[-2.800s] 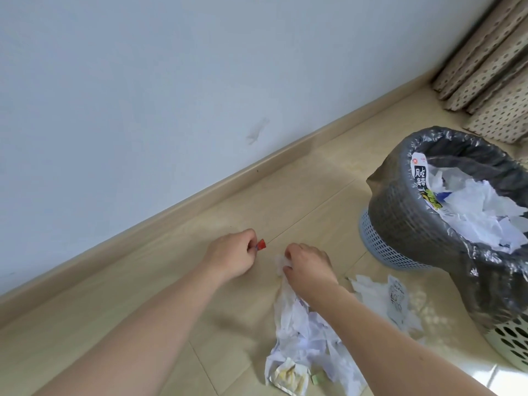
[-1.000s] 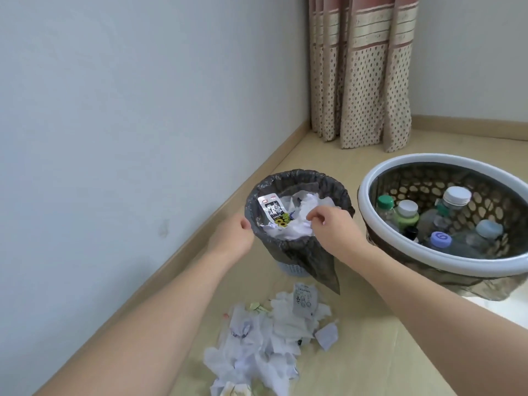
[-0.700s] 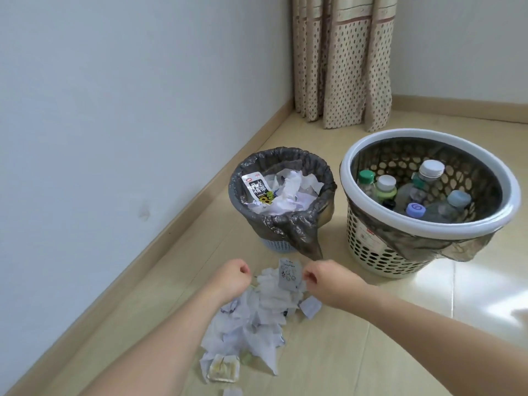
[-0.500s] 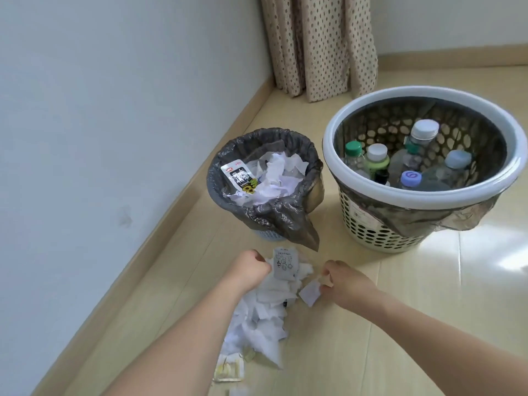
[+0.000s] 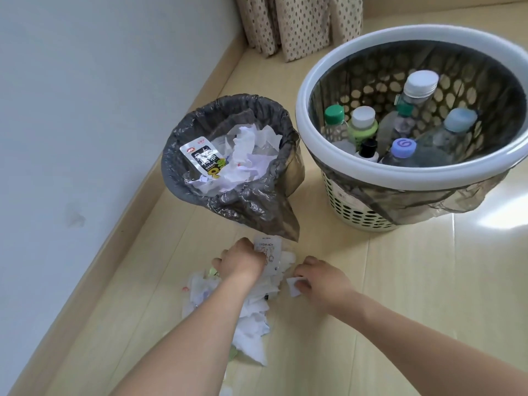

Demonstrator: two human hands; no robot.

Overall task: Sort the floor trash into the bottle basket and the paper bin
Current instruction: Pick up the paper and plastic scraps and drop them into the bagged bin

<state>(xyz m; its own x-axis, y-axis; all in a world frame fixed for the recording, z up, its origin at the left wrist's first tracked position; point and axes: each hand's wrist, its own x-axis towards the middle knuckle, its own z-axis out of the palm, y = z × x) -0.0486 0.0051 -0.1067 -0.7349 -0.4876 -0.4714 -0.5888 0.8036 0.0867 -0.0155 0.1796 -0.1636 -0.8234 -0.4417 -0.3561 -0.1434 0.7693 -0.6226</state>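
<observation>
A pile of torn white paper scraps (image 5: pixel 254 318) lies on the wooden floor in front of the paper bin (image 5: pixel 228 167), which is lined with a dark bag and holds crumpled paper and a printed wrapper. To its right stands the white-rimmed bottle basket (image 5: pixel 314 132) with several capped plastic bottles inside. My left hand (image 5: pixel 243 264) is down on the pile, fingers closed around scraps next to a printed paper tag (image 5: pixel 268 250). My right hand (image 5: pixel 320 278) pinches a small white scrap (image 5: pixel 294 290) at the pile's right edge.
A pale wall with a wooden baseboard (image 5: pixel 120 244) runs along the left. A dotted beige curtain (image 5: pixel 300 21) hangs in the far corner behind the bin and basket. Glossy floor stretches to the right of my right arm.
Both hands dropped paper into the bin, then came back down to the floor pile. Since half a second ago they closed on scraps; the view tilted further down.
</observation>
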